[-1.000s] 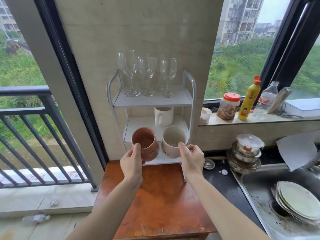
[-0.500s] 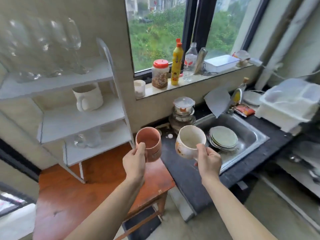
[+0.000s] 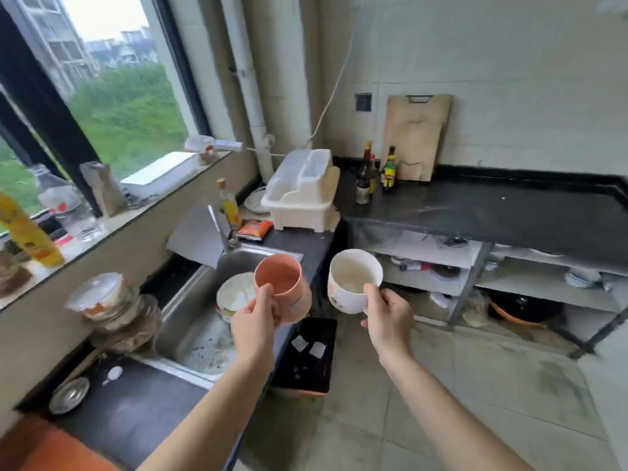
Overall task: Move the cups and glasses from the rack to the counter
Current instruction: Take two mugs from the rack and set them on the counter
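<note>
My left hand [image 3: 255,316] grips a terracotta cup [image 3: 283,283] by its side, held in the air over the right end of the sink [image 3: 190,334]. My right hand [image 3: 387,314] grips a white mug [image 3: 351,278] with a small printed pattern, held in the air above the floor. Both cups tilt with their mouths toward me and look empty. The black counter [image 3: 492,212] stretches ahead and to the right, beyond the white mug. The rack is out of view.
A white dish drainer [image 3: 302,192] stands in the counter's corner, with sauce bottles [image 3: 368,175] and a wooden cutting board [image 3: 416,134] against the wall. Plates [image 3: 234,294] lie in the sink. Stacked containers [image 3: 112,307] sit left of it. Bottles line the windowsill [image 3: 102,226].
The view has swung right from the rack to the sink and black counter. Both hands have carried their cups away from the rack, now over the sink edge and floor.
</note>
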The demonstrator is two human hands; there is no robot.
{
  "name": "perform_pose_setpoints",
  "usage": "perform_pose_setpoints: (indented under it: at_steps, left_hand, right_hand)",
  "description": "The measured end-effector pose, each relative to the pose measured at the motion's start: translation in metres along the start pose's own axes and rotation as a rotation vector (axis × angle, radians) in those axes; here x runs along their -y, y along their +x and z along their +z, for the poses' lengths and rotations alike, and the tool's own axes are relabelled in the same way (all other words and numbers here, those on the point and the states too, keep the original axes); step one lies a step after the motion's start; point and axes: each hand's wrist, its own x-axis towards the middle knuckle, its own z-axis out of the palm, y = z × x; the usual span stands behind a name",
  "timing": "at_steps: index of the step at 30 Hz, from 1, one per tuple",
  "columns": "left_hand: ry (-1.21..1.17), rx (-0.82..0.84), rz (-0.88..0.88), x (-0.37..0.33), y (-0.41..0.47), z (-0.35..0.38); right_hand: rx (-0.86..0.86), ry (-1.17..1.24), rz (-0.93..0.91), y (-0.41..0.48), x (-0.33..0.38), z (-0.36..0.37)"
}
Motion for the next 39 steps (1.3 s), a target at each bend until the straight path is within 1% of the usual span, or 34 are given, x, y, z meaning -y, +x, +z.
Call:
perform_pose_setpoints:
  at_steps: [3, 8, 13, 17, 22, 24, 28, 31, 34, 39]
  left_hand:
    - [0.030, 0.111, -0.010, 0.009, -0.009, 0.088]
    - [0.114, 0.246, 0.016, 0.015, -0.026, 0.203]
    - [0.193, 0.375, 0.021, 0.033, -0.026, 0.313]
    - [0.248, 0.473, -0.014, 0.062, -0.014, 0.410]
    - [0.252, 0.591, -0.078, 0.096, 0.005, 0.560]
    - [0.248, 0.636, -0.099, 0.099, 0.008, 0.607]
    - [0.310, 0.750, -0.111, 0.095, 0.025, 0.728]
    - [0.360, 0.800, -0.106, 0.089, 0.031, 0.804]
    - [0.404, 0.845, -0.115, 0.092, 0.032, 0.868]
    - [0.455, 0.832, -0.115, 0.116, 0.037, 0.975]
  right_hand:
    - [-0.086, 0.004, 0.007, 0.056, 0.002, -0.062]
    - [-0.216, 0.009, -0.006, 0.134, 0.002, -0.145]
    - [-0.318, -0.001, 0.015, 0.208, -0.014, -0.210]
    - [-0.399, -0.017, 0.054, 0.273, -0.034, -0.257]
    - [-0.492, -0.072, 0.110, 0.389, -0.052, -0.317]
    - [-0.515, -0.109, 0.119, 0.425, -0.047, -0.336]
    - [-0.589, -0.143, 0.162, 0.524, -0.024, -0.387]
    - [-0.635, -0.133, 0.180, 0.583, -0.008, -0.424]
    - [-0.660, -0.074, 0.214, 0.630, -0.005, -0.457]
    - [-0.629, -0.063, 0.221, 0.721, -0.021, -0.510]
